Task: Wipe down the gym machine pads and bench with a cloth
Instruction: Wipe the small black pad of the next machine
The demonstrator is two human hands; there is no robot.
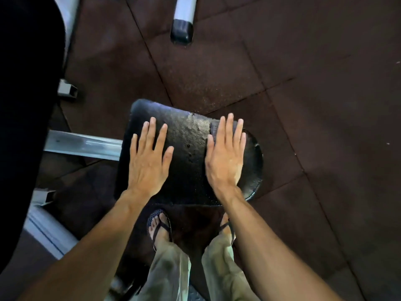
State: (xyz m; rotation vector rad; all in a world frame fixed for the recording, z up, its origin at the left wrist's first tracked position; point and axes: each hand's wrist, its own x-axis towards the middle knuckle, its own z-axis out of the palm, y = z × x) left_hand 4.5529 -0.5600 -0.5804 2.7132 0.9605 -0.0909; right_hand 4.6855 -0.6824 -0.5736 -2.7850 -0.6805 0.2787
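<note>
- Head view: the black seat pad (186,153) sits near the middle, over the brown rubber floor (282,61), on a grey metal bar (82,144) running left.
- The left hand (149,161) lies flat on the pad's left part, fingers straight and spread — it grips nothing.
- The right hand (225,157) presses flat on a dark cloth (213,128) at the pad's far right; only a corner shows.
- Progress, judged: the pad's middle looks glossy, perhaps wiped; the black bench (28,105) at far left looks untouched — probably still to do.
</note>
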